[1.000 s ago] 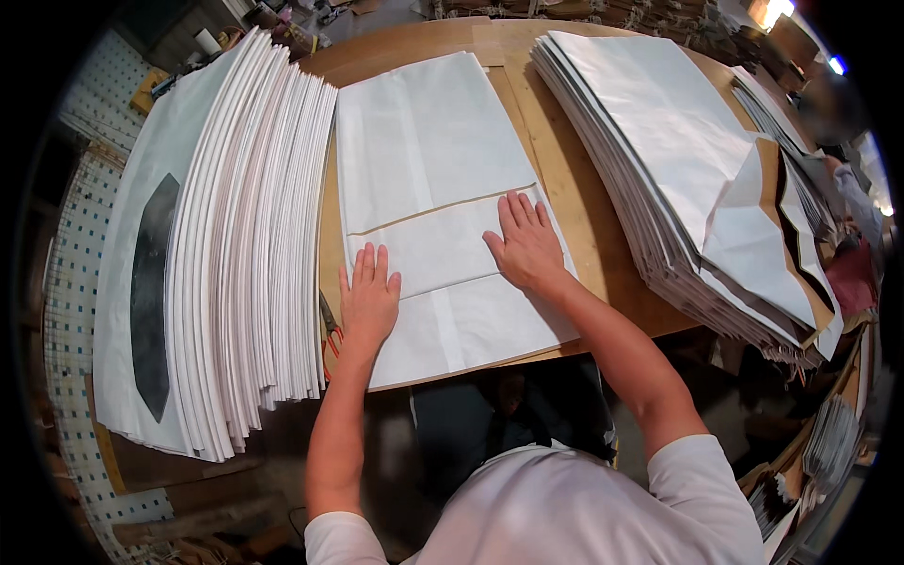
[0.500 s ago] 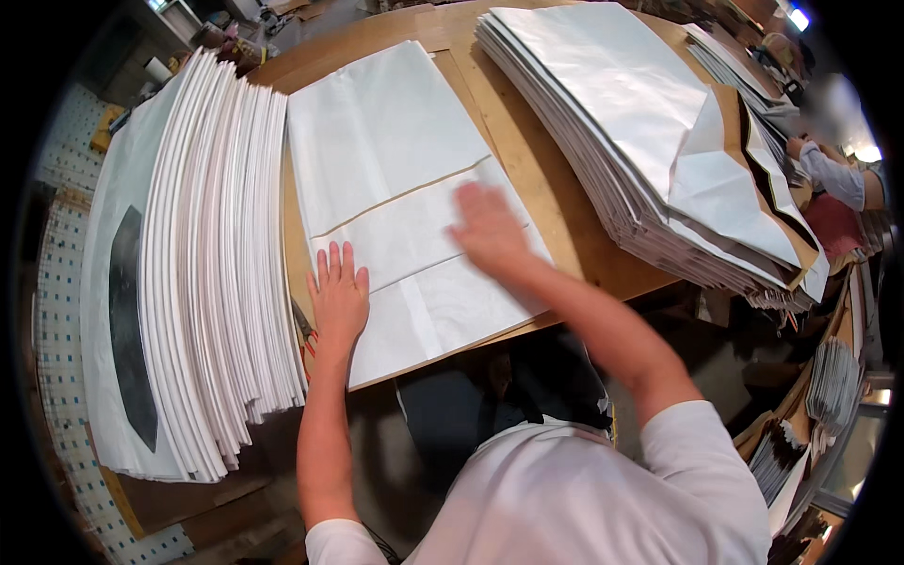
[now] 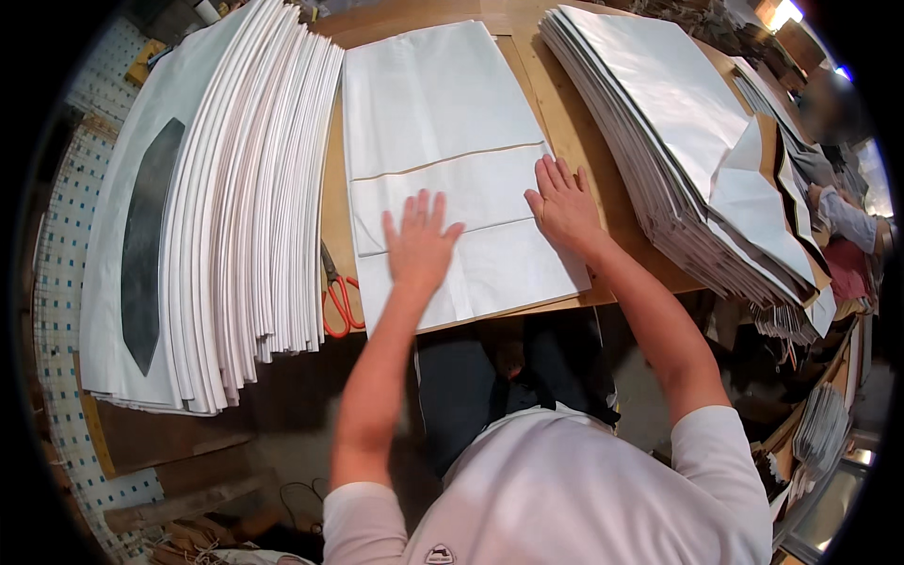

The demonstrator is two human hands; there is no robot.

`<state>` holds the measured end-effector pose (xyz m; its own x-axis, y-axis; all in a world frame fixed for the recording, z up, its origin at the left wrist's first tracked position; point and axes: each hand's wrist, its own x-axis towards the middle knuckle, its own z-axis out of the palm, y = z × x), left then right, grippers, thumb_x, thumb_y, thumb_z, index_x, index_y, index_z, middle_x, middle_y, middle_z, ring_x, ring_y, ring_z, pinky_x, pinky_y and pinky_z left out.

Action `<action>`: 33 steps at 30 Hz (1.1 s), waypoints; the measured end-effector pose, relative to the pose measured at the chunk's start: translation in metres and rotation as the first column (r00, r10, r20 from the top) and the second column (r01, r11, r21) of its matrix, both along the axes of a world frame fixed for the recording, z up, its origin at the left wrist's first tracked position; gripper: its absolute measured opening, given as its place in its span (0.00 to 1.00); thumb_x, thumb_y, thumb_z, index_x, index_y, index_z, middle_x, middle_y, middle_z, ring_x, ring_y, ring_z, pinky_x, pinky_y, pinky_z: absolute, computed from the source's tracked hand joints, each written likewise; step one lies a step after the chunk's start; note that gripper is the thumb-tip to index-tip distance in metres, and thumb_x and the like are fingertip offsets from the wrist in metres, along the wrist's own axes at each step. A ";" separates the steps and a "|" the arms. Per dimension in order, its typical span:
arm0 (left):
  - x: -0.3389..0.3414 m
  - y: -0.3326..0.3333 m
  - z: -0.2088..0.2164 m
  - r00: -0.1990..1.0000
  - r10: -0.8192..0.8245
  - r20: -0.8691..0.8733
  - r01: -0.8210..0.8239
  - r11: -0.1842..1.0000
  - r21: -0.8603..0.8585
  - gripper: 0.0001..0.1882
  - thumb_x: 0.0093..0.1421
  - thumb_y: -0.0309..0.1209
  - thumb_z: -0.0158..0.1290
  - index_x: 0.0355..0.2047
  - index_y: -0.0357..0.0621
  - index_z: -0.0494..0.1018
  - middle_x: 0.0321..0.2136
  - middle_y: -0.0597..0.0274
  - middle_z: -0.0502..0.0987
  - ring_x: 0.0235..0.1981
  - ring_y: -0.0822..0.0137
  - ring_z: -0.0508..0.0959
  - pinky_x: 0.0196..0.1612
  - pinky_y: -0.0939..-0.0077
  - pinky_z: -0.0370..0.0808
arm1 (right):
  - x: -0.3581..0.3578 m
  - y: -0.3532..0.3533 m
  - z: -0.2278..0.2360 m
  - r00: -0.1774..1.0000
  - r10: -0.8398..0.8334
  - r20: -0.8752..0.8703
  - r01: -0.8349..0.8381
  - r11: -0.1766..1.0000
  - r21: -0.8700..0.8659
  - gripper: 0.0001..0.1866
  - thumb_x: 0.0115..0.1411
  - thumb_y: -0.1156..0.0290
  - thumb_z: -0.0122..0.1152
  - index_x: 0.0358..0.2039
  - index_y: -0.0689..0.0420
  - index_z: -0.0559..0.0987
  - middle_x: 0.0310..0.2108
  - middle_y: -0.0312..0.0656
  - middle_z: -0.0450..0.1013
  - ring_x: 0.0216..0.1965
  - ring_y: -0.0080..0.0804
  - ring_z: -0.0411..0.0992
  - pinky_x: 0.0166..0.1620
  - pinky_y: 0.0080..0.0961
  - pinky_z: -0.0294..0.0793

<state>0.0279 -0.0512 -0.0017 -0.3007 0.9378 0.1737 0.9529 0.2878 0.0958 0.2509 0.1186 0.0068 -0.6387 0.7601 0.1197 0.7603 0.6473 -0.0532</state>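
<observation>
In front of me a large white paper sack (image 3: 428,104) lies flat on the wooden table (image 3: 523,71). A folded part with a thin brown edge crosses its middle, and a second crease runs nearer to me. My left hand (image 3: 421,243) is over the near left part of the sack, fingers spread, slightly blurred. On the sack's right edge rests my right hand (image 3: 565,205), palm down with fingers stretched out. Neither hand grips anything. Scissors with red handles (image 3: 341,303) lie just left of the sack, partly hidden by the pile beside them.
A tall pile of white sacks (image 3: 259,188) stands on the left, a dark pointed flat plate (image 3: 151,245) against its outer face. Another stack of white sacks (image 3: 650,71) fills the right side, its top one crumpled open. Beyond it shows another person's sleeve (image 3: 846,218).
My left hand has moved right, from the sack's left edge onto its surface. The right hand has moved to the sack's right edge. My view has shifted, uncovering more of the scissors.
</observation>
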 end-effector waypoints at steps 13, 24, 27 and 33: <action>-0.054 -0.041 0.023 0.985 0.139 0.103 -0.126 0.984 -0.125 0.29 0.75 0.42 0.41 0.74 0.52 0.59 0.75 0.61 0.56 0.77 0.53 0.51 0.76 0.44 0.41 | -0.117 -0.088 -0.005 0.953 0.176 -0.245 -0.174 0.984 0.029 0.34 0.72 0.52 0.46 0.69 0.65 0.65 0.71 0.53 0.62 0.75 0.46 0.54 0.75 0.56 0.45; -0.063 -0.047 0.023 0.974 0.140 0.180 -0.126 0.988 -0.087 0.28 0.74 0.39 0.43 0.72 0.48 0.61 0.75 0.55 0.57 0.76 0.48 0.51 0.76 0.45 0.42 | 0.024 -0.006 0.014 0.965 -0.066 -0.254 0.076 0.997 0.031 0.30 0.74 0.58 0.42 0.70 0.62 0.62 0.71 0.55 0.59 0.74 0.52 0.54 0.74 0.51 0.48; -0.053 -0.037 0.041 0.947 0.048 0.319 -0.141 0.951 0.276 0.29 0.71 0.38 0.48 0.70 0.44 0.63 0.71 0.48 0.61 0.74 0.47 0.55 0.75 0.48 0.48 | 0.019 -0.007 0.013 0.898 -0.074 -0.434 0.070 0.997 -0.024 0.30 0.73 0.60 0.47 0.70 0.63 0.63 0.70 0.58 0.60 0.72 0.56 0.55 0.73 0.50 0.51; -0.068 0.047 0.073 0.949 -0.232 0.214 0.117 0.888 0.445 0.29 0.68 0.40 0.55 0.65 0.39 0.68 0.63 0.46 0.71 0.68 0.47 0.65 0.70 0.52 0.58 | -0.015 -0.028 0.042 0.766 0.098 -0.635 -0.077 0.995 0.061 0.31 0.66 0.69 0.59 0.67 0.63 0.66 0.67 0.60 0.63 0.68 0.59 0.60 0.69 0.50 0.61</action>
<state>-0.0398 -0.0045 0.0711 -0.2264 0.8336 0.5038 0.9097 -0.0039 0.4153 0.2360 0.0908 0.0488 -0.4716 0.6939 0.5441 0.4985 0.7188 -0.4846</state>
